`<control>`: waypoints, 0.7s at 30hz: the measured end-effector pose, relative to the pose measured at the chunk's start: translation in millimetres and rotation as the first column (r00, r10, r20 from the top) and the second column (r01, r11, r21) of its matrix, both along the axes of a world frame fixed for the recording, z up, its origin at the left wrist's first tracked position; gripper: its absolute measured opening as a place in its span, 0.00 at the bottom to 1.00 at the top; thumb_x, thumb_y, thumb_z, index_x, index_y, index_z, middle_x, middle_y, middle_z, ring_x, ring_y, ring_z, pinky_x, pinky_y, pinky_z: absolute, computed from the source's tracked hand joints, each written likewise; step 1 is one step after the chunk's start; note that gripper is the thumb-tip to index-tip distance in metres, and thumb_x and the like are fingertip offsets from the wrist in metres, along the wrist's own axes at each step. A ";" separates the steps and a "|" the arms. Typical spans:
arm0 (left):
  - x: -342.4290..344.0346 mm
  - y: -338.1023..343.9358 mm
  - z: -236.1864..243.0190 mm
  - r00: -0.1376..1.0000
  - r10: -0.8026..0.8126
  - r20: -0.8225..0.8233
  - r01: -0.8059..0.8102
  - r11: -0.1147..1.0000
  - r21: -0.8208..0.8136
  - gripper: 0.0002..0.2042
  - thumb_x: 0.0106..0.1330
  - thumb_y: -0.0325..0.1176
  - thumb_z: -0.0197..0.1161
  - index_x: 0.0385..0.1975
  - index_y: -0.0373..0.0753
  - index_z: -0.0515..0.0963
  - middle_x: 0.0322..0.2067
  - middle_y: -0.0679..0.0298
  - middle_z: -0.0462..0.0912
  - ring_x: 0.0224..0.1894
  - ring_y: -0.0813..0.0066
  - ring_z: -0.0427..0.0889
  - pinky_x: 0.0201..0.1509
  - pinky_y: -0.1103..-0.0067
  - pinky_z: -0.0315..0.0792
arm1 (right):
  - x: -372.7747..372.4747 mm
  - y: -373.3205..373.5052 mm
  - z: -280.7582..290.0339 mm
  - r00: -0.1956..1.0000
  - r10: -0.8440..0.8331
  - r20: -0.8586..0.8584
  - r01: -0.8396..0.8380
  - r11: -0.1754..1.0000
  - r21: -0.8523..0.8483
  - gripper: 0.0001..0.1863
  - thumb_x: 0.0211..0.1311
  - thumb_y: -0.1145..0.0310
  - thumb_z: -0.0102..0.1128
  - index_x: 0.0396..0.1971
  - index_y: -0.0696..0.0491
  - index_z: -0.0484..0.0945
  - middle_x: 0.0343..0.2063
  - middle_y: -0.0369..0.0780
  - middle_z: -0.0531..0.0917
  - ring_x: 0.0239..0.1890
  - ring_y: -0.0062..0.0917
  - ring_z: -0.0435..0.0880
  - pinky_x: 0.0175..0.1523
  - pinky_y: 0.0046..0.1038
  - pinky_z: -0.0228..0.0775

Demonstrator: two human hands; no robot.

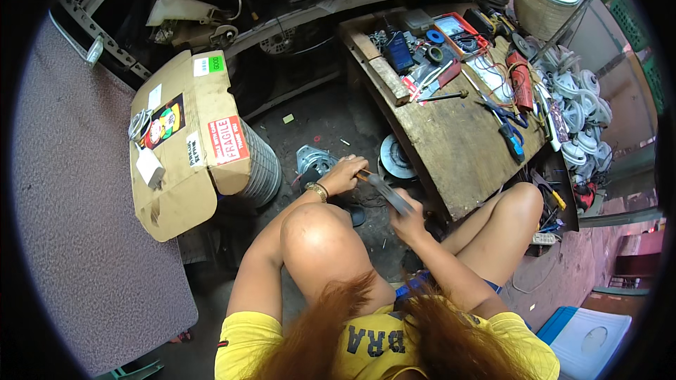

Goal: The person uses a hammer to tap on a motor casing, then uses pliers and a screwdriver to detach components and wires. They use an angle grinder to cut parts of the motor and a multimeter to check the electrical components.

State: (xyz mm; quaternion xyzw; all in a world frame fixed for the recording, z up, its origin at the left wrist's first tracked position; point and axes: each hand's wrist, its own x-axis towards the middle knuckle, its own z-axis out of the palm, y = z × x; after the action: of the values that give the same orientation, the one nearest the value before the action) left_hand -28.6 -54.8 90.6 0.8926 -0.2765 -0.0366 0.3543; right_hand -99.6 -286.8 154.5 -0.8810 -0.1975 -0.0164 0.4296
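Note:
Low over the floor, my left hand is closed, its fingers pinched by the orange-brown end of something I cannot make out. My right hand is wrapped round a long grey tool, smeared by motion, which slants up toward the left hand; its kind does not show. Just beyond my left hand a silver round metal part, like a motor housing, lies on the floor, partly hidden by the hand. A pale round disc-shaped part rests to the right, beside the bench.
A wooden bench at the right carries pliers, a screwdriver, tape and wires. A cardboard box stands left over a ribbed round drum. White plastic parts are piled far right; a planter stands behind.

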 end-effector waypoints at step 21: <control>1.4 110.0 -129.0 0.320 0.862 -0.393 -0.906 0.400 0.141 0.44 0.50 0.44 0.73 0.64 0.31 0.56 0.61 0.43 0.62 0.65 0.50 0.62 0.69 0.66 0.57 | 115.3 -146.6 69.1 0.900 -0.319 0.297 0.436 0.677 -0.593 0.22 0.57 0.78 0.54 0.54 0.58 0.72 0.52 0.57 0.74 0.50 0.52 0.75 0.55 0.44 0.67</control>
State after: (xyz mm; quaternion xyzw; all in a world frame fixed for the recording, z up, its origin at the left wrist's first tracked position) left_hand -27.2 55.2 -38.5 0.8482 0.3341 -0.0069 0.4111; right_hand 15.7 -433.4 223.6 -0.9907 -0.0397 -0.1104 0.0684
